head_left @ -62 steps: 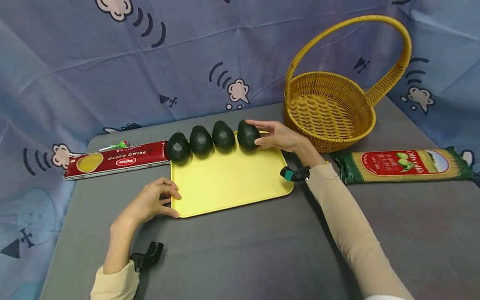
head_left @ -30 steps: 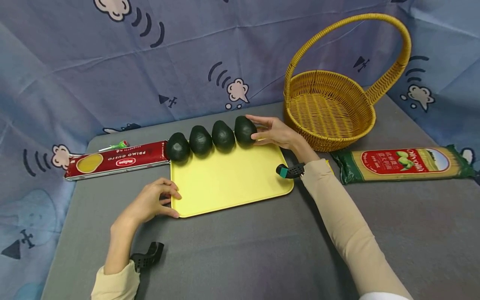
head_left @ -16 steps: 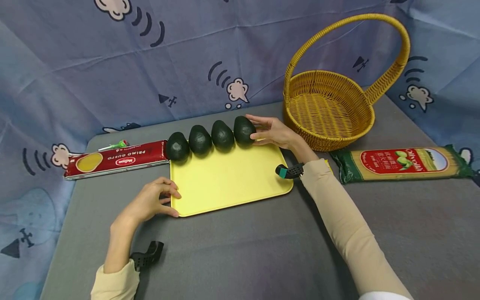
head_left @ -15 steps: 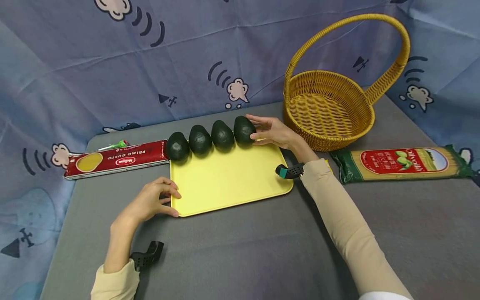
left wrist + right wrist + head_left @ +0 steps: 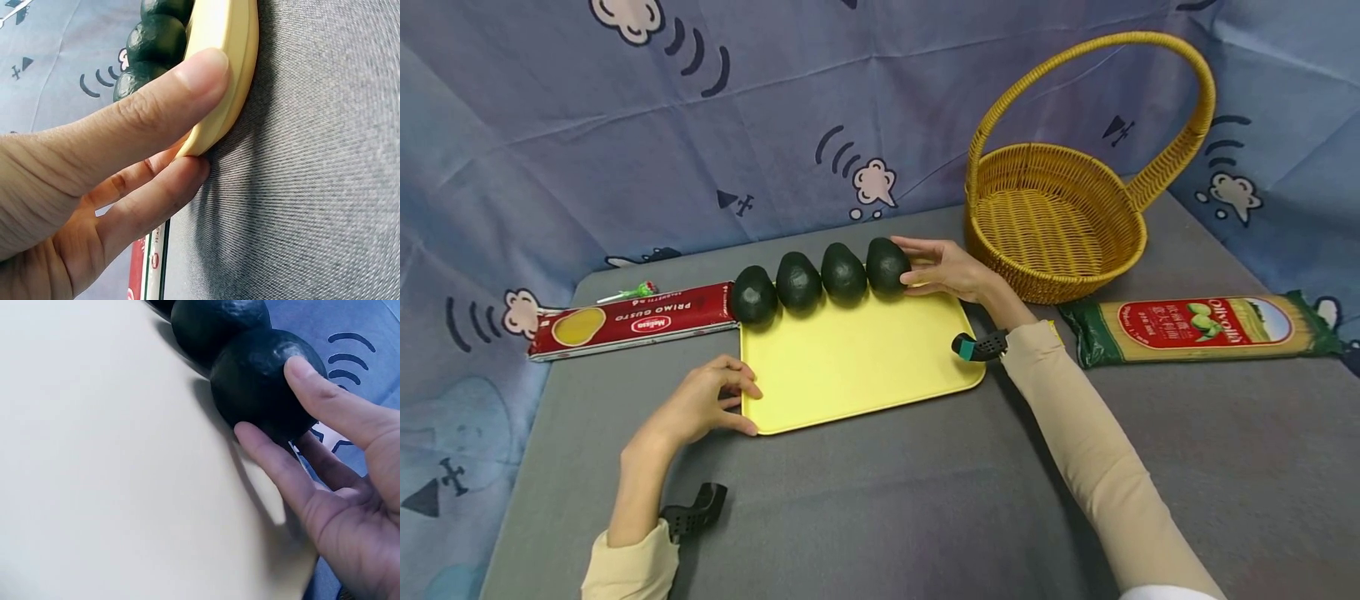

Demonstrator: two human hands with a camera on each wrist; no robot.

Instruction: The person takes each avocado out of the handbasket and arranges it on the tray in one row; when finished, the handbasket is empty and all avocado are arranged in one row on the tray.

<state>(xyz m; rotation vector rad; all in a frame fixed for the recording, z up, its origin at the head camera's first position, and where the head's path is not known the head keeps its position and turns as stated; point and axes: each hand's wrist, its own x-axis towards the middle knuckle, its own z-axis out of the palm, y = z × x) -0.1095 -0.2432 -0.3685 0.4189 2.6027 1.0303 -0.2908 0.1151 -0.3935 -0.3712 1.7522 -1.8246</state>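
Several dark green avocados stand in a row along the far edge of a yellow tray (image 5: 857,367). My right hand (image 5: 951,268) holds the rightmost avocado (image 5: 886,268) between thumb and fingers. In the right wrist view that avocado (image 5: 262,381) touches its neighbour (image 5: 215,322), and a fingertip lies low on its side. At the tray's near left corner, my left hand (image 5: 700,400) grips the rim. The left wrist view shows the thumb on the tray's rim (image 5: 244,75) and other fingers at the corner.
A red spaghetti pack (image 5: 636,319) lies left of the tray, a small green-and-white item (image 5: 632,292) behind it. A yellow wicker basket (image 5: 1056,279) with a tall handle stands at the back right. Right of the tray lies a green-ended pasta bag (image 5: 1202,331). Patterned cloth hangs behind.
Since the oldest frame, my right hand has moved the rightmost avocado left against its neighbour, closing the gap. During the last second it has barely moved. My left hand has stayed at the tray corner.
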